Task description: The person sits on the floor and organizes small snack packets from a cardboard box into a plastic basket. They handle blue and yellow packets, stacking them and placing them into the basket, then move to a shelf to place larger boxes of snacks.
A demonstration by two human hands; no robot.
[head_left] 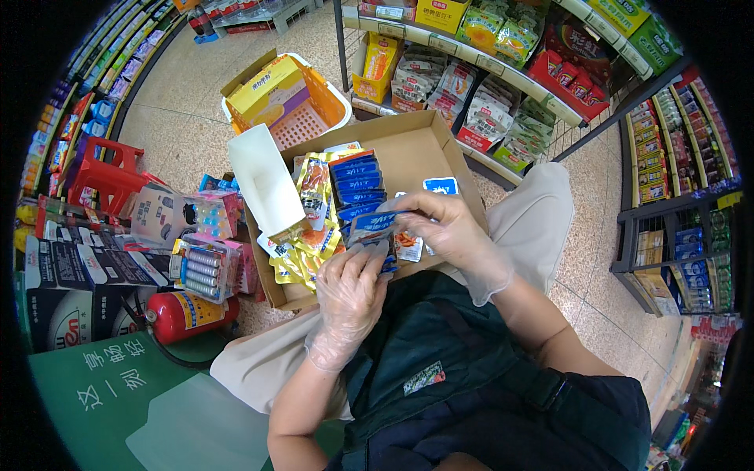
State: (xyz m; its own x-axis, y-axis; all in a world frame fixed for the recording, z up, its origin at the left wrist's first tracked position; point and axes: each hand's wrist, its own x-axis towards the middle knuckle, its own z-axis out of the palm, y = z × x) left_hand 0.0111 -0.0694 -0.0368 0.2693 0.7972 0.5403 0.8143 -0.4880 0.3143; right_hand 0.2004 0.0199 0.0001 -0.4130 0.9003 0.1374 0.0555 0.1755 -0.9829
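Note:
Both hands wear clear plastic gloves. My right hand (439,226) pinches the upper right part of a blue snack packet (374,226) between thumb and fingers. My left hand (353,282) is at the packet's lower edge, its fingers bent over the near end of a row of blue packets (358,179). That row stands in a shallow cardboard box (424,138) in front of me. Left of the row lie yellow snack packets (315,188). An empty-looking white carton (265,176) leans on the box's left side. Loose white and blue packets (440,186) lie beside my right hand.
An orange and white plastic basket (330,97) holding a yellow carton (268,91) stands beyond the box. Snack shelves (471,53) rise ahead. To the left are a red fire extinguisher (191,315), a red stool (109,171) and a pack of batteries (203,271).

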